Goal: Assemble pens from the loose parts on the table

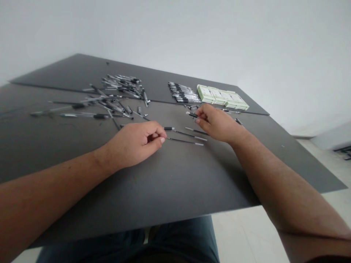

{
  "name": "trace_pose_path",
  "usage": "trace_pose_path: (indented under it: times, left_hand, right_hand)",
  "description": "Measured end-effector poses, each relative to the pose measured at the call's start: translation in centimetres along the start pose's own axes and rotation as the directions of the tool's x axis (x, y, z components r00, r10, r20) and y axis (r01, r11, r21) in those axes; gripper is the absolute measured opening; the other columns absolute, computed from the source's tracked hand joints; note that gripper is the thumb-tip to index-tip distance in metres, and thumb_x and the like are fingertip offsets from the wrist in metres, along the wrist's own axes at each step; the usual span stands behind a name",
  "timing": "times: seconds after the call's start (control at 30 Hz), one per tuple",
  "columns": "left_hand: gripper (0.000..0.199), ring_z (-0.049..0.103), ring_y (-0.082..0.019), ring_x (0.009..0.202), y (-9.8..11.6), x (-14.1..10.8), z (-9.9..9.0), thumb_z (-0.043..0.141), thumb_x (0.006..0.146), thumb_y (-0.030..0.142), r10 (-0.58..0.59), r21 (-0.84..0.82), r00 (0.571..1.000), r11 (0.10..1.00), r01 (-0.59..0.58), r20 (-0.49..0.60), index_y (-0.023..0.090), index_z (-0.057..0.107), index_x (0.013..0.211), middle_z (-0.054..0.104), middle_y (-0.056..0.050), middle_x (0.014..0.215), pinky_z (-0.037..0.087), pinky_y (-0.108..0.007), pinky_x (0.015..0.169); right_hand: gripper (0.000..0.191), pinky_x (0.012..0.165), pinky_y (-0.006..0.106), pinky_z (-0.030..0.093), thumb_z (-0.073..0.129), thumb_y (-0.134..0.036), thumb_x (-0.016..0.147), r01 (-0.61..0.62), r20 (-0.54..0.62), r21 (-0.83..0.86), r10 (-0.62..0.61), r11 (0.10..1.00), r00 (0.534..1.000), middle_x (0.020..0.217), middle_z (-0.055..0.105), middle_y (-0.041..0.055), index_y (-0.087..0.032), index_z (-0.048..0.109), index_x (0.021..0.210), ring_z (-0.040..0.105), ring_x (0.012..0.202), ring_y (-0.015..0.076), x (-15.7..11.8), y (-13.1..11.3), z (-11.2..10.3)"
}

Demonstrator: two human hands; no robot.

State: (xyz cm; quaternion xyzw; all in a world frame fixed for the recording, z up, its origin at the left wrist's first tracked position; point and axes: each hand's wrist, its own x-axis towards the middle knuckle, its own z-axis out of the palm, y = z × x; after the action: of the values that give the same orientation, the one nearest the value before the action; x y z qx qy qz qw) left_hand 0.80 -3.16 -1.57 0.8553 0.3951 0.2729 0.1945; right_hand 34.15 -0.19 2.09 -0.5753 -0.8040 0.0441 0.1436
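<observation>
On table | 2 hands | 3 refills between | 1 pen right-held

The table is showing a smooth, mostly matt surface, with only a faint sheen. The loose pens are looking like clear, glossy plastic, their dark grips appearing duller and rubbery, while the row of pens is catching bright glints. The refills are looking like smooth plastic — translucent at the pale ends. The boxes are appearing to be smooth printed card. The wall is looking matt, the floor is shining softly, and the trousers are showing dull cloth.
</observation>
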Motion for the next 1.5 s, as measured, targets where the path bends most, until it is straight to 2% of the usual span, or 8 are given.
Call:
trace_pose_path:
  times: [0.13,0.23,0.37,0.57,0.7,0.97,1.23,1.5]
  left_hand:
    - [0.026,0.071,-0.02,0.068,0.1,-0.1,0.0,0.063,0.101,0.046,0.011,-0.007,1.0,1.0,-0.011,-0.004,0.026,0.079,0.101,0.08,0.001,0.078,0.049,-0.033,0.07]
    - [0.026,0.071,-0.019,0.068,0.1,-0.1,-0.1,0.064,0.101,0.046,0.018,-0.007,1.0,1.0,-0.018,-0.009,0.026,0.079,0.101,0.08,0.001,0.078,0.049,-0.032,0.069]
    - [0.024,0.071,-0.019,0.068,0.1,0.0,-0.1,0.064,0.1,0.045,0.01,0.007,1.0,1.0,-0.01,-0.005,0.027,0.08,0.102,0.081,0.002,0.078,0.05,-0.032,0.07]
    - [0.027,0.071,-0.02,0.069,0.1,-0.1,-0.1,0.064,0.099,0.046,0.006,-0.001,1.0,1.0,-0.006,0.003,0.026,0.081,0.104,0.082,0.001,0.08,0.051,-0.033,0.07]
    - [0.027,0.073,-0.02,0.071,0.2,-0.1,-0.1,0.063,0.099,0.045,0.006,-0.003,1.0,1.0,-0.006,0.006,0.026,0.081,0.103,0.083,0.0,0.082,0.05,-0.033,0.07]
    - [0.024,0.071,-0.021,0.07,0.2,0.0,-0.2,0.064,0.099,0.046,-0.008,0.011,1.0,1.0,0.007,0.026,0.027,0.078,0.102,0.08,0.0,0.08,0.051,-0.034,0.074]
    - [0.027,0.073,-0.021,0.073,0.1,0.1,-0.1,0.063,0.099,0.046,0.011,0.017,1.0,1.0,-0.011,0.014,0.026,0.08,0.104,0.082,0.0,0.083,0.05,-0.034,0.073]
    - [0.025,0.072,-0.02,0.072,0.2,0.0,-0.2,0.063,0.099,0.044,0.018,0.021,1.0,1.0,-0.019,0.013,0.026,0.08,0.102,0.081,0.0,0.082,0.049,-0.033,0.071]
  right_hand:
    - [0.019,0.089,0.035,0.052,0.075,-0.027,0.103,0.051,0.183,-0.146,-0.024,0.988,0.983,0.116,0.089,0.0135,-0.02,0.083,0.119,0.079,0.101,0.0294,0.2,-0.6,0.1]
    - [0.021,0.087,0.034,0.051,0.075,-0.026,0.105,0.047,0.212,-0.206,-0.002,0.978,0.977,0.119,0.09,0.0125,-0.02,0.084,0.124,0.08,0.103,0.0289,0.1,-0.7,-0.3]
    - [0.019,0.084,0.032,0.05,0.08,-0.027,0.104,0.057,0.282,-0.2,0.002,0.978,0.959,0.116,0.09,0.008,-0.024,0.084,0.122,0.081,0.1,0.0268,-0.3,-1.4,-0.8]
    - [0.017,0.083,0.033,0.048,0.083,-0.024,0.102,0.099,0.377,-0.271,0.011,0.958,0.926,0.12,0.091,0.0099,-0.023,0.083,0.119,0.082,0.106,0.0289,-0.4,-2.7,-0.6]
    - [0.02,0.084,0.033,0.047,0.076,-0.015,0.103,0.13,0.373,-0.285,-0.016,0.95,0.928,0.117,0.092,0.0112,-0.022,0.083,0.12,0.082,0.107,0.0289,-0.3,-2.8,0.2]
    - [0.035,0.079,0.034,0.045,0.069,-0.012,0.105,0.106,0.34,-0.286,-0.002,0.952,0.94,0.114,0.09,0.0121,-0.019,0.08,0.137,0.079,0.097,0.0275,-0.5,-3.1,0.7]
    - [0.02,0.088,0.036,0.052,0.076,-0.019,0.105,0.136,0.303,-0.356,-0.023,0.924,0.953,0.12,0.092,0.0143,-0.022,0.084,0.123,0.083,0.111,0.032,-0.6,-3.2,0.7]
    - [0.025,0.082,0.04,0.048,0.065,-0.018,0.111,0.112,0.291,-0.413,0.015,0.904,0.957,0.121,0.092,0.0176,-0.021,0.083,0.129,0.084,0.108,0.034,-0.5,-3.5,1.4]
